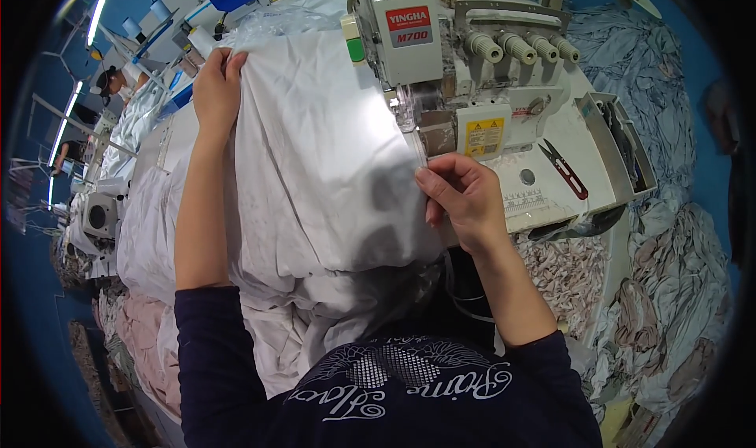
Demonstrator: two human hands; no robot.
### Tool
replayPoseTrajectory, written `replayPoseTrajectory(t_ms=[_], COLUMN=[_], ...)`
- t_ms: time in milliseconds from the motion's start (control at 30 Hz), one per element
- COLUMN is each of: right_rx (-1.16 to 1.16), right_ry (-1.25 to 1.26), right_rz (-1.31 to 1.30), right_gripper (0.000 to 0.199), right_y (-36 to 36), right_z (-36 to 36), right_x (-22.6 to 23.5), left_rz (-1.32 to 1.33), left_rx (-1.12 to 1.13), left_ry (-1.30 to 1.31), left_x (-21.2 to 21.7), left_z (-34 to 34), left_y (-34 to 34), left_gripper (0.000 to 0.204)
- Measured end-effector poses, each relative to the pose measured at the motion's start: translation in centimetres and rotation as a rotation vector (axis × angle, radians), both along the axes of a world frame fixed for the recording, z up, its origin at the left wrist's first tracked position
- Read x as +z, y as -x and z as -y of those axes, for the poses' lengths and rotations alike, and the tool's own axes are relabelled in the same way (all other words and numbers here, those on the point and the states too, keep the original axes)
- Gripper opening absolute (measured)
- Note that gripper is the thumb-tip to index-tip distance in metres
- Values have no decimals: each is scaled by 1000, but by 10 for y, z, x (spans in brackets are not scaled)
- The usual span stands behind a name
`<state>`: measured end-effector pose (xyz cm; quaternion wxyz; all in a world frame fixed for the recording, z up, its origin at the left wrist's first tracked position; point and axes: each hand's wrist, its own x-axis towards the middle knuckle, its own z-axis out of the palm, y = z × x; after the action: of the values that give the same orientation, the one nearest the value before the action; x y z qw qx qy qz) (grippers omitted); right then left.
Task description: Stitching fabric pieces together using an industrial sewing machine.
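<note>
A person in a dark long-sleeved top sits at a white industrial overlock sewing machine [465, 62], feeding a wide sheet of pale grey-white woven fabric [315, 157] across the white tabletop [587, 153]. The left hand [216, 86] reaches far forward, its fingers clenched on the far edge of the fabric and holding it taut. The right hand [465, 196] sits close in front of the machine's needle area, thumb and fingers [431, 188] pinching the fabric's right-hand edge just beside the presser foot. The fabric lies stretched between the two hands, its edge touching the machine at the sewing point, while the bulk of it drapes off the front of the tabletop into the person's lap.

By my reckoning the seam is only partly along: a long run of edge is aligned at the foot, but I cannot tell how much of it is stitched. A small pair of red-handled thread snips [564, 167] lies untouched to the right of the machine, well apart from either hand. Heaps of crumpled pale cloth [677, 290] are piled on the right.
</note>
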<state>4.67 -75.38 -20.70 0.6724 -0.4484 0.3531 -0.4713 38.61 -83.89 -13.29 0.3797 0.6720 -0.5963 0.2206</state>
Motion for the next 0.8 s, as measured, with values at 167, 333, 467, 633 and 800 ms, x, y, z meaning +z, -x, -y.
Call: replayPoseTrajectory(t_ms=[167,333,467,633,800], right_rx=[-9,-11,5,0,-10], right_ry=[-19,-29,-45,-34,-17], right_rz=[2,-6,-11,-32,-71], right_gripper=[14,14,13,13,13], right_y=[0,1,1,1,0], right_z=[1,1,0,0,1], right_x=[-1,-1,2,4,2], left_rz=[14,69,111,102,199], left_rx=[7,56,76,111,203], left_ry=[83,90,138,105,159], left_x=[11,33,57,94,131], left_z=[31,62,86,113,141], left_y=[-8,-25,-41,-61,-90], left_gripper=[29,30,31,37,42])
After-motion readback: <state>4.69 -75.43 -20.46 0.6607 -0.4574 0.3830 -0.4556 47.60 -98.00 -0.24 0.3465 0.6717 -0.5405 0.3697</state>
